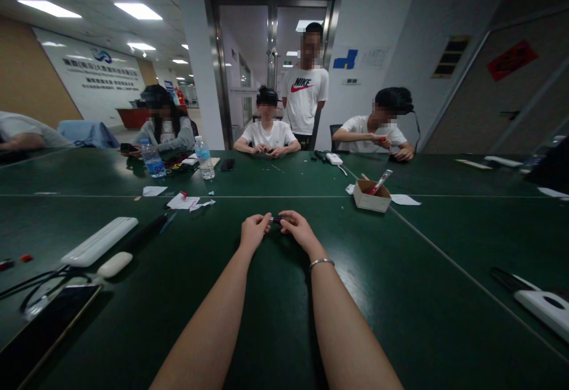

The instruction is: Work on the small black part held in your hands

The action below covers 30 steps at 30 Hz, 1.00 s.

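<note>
Both my hands meet over the dark green table, arms stretched forward. My left hand pinches the silver end of a small black and silver object. On the other side, the fingers of my right hand are closed on its black end. The object is short and narrow, too small in view for me to name, and my fingertips hide part of it. A silver bracelet circles my right wrist.
Ahead to the right stands a small open box with a red and silver tool in it. White paper scraps and two water bottles are ahead left. A white power bank and a phone lie left. Several people sit or stand beyond.
</note>
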Available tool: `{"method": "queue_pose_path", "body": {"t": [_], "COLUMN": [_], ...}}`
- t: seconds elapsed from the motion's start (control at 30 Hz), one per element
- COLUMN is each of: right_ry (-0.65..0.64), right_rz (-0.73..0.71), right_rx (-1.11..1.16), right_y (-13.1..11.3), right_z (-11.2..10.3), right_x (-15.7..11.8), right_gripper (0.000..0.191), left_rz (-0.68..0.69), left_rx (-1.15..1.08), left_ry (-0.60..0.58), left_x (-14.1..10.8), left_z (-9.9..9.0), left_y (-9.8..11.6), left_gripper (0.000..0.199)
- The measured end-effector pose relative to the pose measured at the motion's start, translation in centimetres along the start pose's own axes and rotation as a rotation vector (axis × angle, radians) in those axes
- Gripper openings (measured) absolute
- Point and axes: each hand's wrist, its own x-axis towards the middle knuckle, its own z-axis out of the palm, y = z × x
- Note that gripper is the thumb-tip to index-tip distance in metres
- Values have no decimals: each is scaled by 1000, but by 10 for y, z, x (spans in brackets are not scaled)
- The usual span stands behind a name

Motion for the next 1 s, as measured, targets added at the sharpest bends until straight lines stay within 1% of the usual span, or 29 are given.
{"method": "queue_pose_path", "body": {"t": [0.27,0.5,0.87,1.0], "right_ry": [3,3,12,14], "right_rz": [-9,6,33,40], "right_rx": [7,12,36,46], "right_y": [1,0,0,-1], "right_z": [0,-1,-2,-2], "right_x": [0,0,1,0], "right_gripper": [31,31,33,33], "left_rz": [-21,-1,21,62], "left_rx": [14,33,-99,-129], "left_ry": [13,21,-65,-96], "left_x": [-1,0,3,2], "left_z": [0,0,-1,-3], "left_y": [0,1,-1,1], "left_gripper": [48,48,38,34]}}
